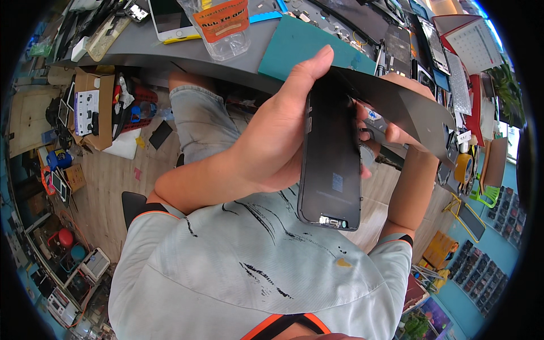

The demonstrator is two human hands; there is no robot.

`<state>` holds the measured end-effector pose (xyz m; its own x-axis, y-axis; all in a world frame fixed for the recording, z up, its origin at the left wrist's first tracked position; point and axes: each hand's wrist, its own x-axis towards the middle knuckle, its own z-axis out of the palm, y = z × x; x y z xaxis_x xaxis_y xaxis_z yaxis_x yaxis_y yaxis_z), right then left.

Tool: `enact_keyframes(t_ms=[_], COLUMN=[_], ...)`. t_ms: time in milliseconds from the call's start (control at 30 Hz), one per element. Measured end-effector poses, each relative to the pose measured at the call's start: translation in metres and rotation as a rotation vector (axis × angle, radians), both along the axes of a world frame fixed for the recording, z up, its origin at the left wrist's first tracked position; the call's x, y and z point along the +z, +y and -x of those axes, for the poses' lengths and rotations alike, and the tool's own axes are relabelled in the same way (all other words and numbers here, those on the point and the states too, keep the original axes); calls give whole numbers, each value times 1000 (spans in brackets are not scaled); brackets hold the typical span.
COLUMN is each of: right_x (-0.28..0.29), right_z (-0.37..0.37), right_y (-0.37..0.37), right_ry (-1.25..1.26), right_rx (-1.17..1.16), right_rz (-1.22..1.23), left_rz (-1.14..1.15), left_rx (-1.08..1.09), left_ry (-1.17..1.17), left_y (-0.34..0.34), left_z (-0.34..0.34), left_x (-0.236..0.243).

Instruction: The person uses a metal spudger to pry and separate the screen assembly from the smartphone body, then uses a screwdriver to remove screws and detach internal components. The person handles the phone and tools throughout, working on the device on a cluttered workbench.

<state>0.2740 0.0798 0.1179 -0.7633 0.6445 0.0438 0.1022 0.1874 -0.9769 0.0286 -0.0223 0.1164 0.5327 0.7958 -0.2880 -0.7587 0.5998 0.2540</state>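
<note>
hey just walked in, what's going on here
A person in a pale shirt has both hands busy. The left hand grips a slim black phone-shaped panel by its sides, while the right hand holds a thin dark sheet that meets the panel's upper end. Whether the two are joined there, I can't tell. Behind them, a green mat and a clear plastic pouch lie on the cluttered grey desk.

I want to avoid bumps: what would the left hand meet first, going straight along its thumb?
Probably the teal mat on the desk, beyond the left hand; depth is unclear, so it might pass above.
</note>
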Motion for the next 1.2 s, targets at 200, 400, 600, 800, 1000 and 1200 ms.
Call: enact_keyframes(t_ms=[200,400,600,800,1000,1200], right_x=[6,8,2,0,-5,0], right_z=[0,10,4,9,6,9], right_y=[7,-3,-4,-8,-6,-11], right_ry=[-71,-23,-58,-48,-45,-45], right_rx=[81,24,-31,-87,-85,-88], right_rz=[-165,-83,-326,-320,-353,-239], left_rz=[-41,-33,-12,0,-33,1], left_rx=[-3,-1,16,32,36,32], left_ry=[-8,2,2,36,11,3], left_y=[-1,-2,-3,-3,-2,-1], left_z=[-1,-1,0,-1,-3,-3], left_x=[1,2,0,1,-4,-6])
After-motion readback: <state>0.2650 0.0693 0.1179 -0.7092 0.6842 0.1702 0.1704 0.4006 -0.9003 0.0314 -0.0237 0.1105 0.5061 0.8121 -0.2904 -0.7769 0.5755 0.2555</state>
